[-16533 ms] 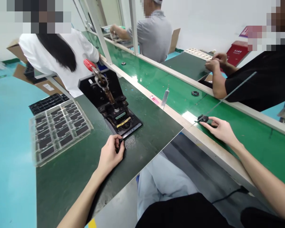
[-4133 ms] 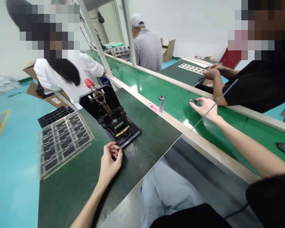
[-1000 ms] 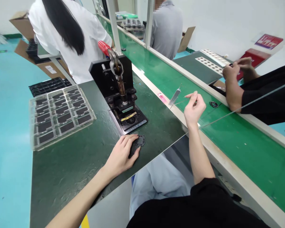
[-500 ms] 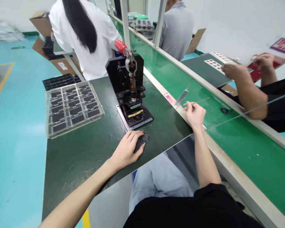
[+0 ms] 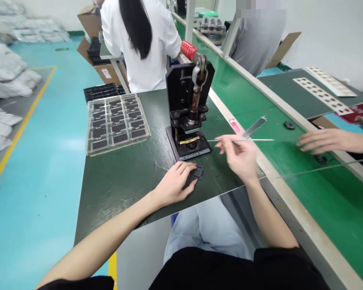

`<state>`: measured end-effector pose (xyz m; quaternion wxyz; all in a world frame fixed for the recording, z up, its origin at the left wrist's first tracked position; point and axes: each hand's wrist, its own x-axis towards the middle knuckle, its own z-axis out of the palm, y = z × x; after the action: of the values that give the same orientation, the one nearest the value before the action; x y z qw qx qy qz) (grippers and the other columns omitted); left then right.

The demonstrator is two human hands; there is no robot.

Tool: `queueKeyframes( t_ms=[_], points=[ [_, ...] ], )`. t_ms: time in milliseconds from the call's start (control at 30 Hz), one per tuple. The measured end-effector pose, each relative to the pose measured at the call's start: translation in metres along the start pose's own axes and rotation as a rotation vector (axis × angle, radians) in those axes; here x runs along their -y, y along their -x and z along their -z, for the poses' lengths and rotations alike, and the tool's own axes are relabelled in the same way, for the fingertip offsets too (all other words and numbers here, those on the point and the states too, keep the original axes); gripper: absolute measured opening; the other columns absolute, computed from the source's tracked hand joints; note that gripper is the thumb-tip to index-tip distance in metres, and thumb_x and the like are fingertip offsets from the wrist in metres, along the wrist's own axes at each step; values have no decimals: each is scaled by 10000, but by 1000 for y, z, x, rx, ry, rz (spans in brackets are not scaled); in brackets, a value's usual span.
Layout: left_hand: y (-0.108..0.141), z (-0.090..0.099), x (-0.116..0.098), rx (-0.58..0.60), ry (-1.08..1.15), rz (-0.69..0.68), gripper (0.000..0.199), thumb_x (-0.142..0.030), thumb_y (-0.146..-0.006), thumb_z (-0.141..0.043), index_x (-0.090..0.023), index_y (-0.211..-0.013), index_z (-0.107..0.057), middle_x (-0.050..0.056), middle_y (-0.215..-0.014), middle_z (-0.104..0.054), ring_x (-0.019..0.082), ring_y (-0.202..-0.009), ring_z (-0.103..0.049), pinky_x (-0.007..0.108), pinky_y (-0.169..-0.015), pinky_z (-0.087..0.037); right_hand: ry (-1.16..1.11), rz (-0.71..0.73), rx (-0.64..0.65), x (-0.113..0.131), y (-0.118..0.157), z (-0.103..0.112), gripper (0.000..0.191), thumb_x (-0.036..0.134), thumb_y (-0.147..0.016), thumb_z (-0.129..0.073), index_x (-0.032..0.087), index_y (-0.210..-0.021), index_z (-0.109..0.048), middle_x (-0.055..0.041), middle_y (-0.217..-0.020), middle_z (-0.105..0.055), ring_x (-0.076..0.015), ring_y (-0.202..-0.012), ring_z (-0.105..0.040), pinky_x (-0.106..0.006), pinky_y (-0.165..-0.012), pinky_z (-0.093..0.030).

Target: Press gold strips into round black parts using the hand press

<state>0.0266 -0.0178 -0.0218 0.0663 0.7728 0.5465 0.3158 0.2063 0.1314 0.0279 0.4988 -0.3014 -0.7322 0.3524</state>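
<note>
My left hand [image 5: 178,181] rests on the dark green tabletop [image 5: 109,193], its fingers and thumb curled around the edge of a round black plastic part [image 5: 198,172]. Between the fingers of my right hand [image 5: 240,155], slightly blurred, is a long thin pale strip [image 5: 261,139]; its near-left end points at the hand press. That black press [image 5: 192,100] with a red lever handle [image 5: 188,50] stands just beyond my left hand. On its base sits a dark fixture with a yellow strip [image 5: 189,140] across it.
A clear tray [image 5: 117,125] of black pieces lies left of the press. More thin strips [image 5: 254,127] and a pink item [image 5: 234,125] lie by the green conveyor [image 5: 248,92]. A co-worker's hand [image 5: 335,141] reaches over black parts on the belt; another person sits ahead.
My right hand has come leftward from the belt edge toward the press with the thin strip. My left hand stays on the round part. The co-worker's hand now reaches over the belt.
</note>
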Motion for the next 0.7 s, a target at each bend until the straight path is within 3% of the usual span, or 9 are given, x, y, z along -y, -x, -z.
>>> queueKeyframes(
  t_ms=[67,200,433,700],
  points=[
    [0,0,0,-5,-1,-1,323,-269,-1004,-595,-148,-1300,-542,164,-1267,-699,300,-1186,-656,497,-1027,-587,-62,-24,147,-19,-6,-26,391,520,-1000,-621,183,-860,-763,-69,-859,-773,-152,-651,-688,-285,-565,-566],
    [1,-1,-2,-16,10,14,332,-272,-998,-601,-150,-1300,-538,166,-1239,-698,300,-1163,-656,493,-1010,-590,-46,-3,215,-42,-17,-51,408,522,-1003,-603,182,-830,-749,-78,-882,-786,-169,-705,-721,-296,-633,-585],
    [-1,-1,-3,-9,50,38,348,-284,-997,-598,-164,-1314,-522,160,-1237,-697,302,-1157,-654,498,-1002,-588,41,40,230,-45,-14,-51,295,424,-992,-630,190,-868,-761,-78,-925,-794,-169,-690,-695,-305,-643,-558],
    [-8,-5,-2,9,116,158,471,-367,-959,-663,-186,-1361,-497,143,-1292,-702,302,-1212,-641,502,-1043,-577,202,110,261,-44,-17,-56,200,280,-976,-624,175,-857,-746,-70,-856,-764,-148,-639,-612,-294,-648,-512]
  ],
)
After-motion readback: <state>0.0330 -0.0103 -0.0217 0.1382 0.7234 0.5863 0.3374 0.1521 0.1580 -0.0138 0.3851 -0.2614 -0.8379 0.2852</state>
